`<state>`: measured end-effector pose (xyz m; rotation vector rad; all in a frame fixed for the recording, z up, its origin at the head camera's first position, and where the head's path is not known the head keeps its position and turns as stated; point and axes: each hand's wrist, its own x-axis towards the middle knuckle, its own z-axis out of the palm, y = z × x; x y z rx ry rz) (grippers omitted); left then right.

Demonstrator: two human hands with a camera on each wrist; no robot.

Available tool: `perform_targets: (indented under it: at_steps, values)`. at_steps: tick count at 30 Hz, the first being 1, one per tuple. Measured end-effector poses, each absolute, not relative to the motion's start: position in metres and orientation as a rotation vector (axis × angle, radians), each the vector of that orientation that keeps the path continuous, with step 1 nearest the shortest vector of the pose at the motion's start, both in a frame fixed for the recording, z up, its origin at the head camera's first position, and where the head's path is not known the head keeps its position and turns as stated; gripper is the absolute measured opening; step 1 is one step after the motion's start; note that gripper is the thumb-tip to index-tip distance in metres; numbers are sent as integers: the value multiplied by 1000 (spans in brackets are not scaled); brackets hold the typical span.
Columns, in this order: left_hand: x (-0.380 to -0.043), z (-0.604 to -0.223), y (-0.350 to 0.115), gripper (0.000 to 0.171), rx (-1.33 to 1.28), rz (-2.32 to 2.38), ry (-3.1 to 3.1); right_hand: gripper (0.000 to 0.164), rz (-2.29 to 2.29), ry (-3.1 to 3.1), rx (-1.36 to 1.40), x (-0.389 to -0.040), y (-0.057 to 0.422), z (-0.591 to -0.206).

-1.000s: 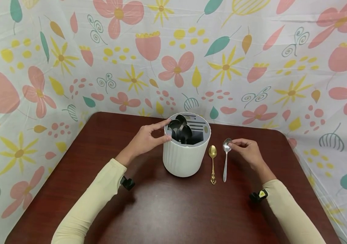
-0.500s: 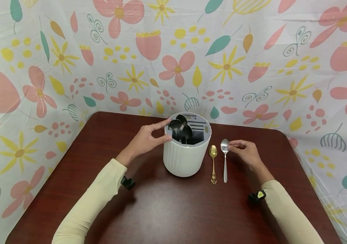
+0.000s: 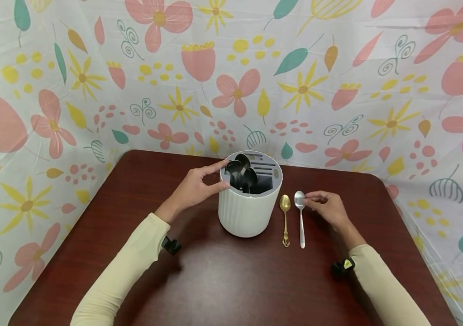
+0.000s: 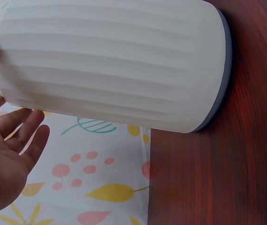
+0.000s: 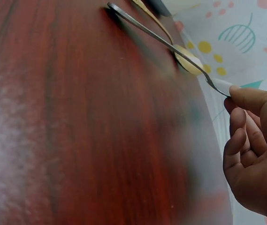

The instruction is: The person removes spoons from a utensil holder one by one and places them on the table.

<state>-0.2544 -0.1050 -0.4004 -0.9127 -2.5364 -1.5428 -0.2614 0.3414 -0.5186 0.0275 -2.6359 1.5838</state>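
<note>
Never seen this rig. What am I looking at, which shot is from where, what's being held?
There's no robot: these are a person's bare hands. The wide picture comes from a camera worn on the head, looking forward and down. The other two come from cameras on each wrist, so they look tilted and close.

On the dark reddish table stands a white holder, with black utensils in it, heads up. The left hand rests its thumb and fingers against the rim.

The right hand pinches a silver spoon by the bowl end. A gold spoon lies between it and the holder. Behind everything hangs a floral sheet.
</note>
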Motion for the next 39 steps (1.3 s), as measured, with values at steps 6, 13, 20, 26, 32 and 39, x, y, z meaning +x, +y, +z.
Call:
perform_targets:
  at_steps: [6,13,20,26,32,39]
  values:
    - [-254,-401,-105,62,-899,-1539,-2544,38,1589,-2646,11,-257,339,-520]
    - [-253,-401,-105,62,-913,-1542,-2535,36,1613,-2636,24,-256,339,-526]
    - [-253,-403,-104,62,-929,-1558,-2514,30,1524,-2682,32,-255,339,-530]
    - [-253,-402,-103,62,-916,-1546,-2522,25,1339,-2720,90,-252,338,-530]
    - [-254,-401,-104,62,-904,-1554,-2526,24,1191,-2761,143,-251,340,-528]
    - [-254,-402,-104,61,-892,-1563,-2528,28,1166,-2775,144,-249,346,-519]
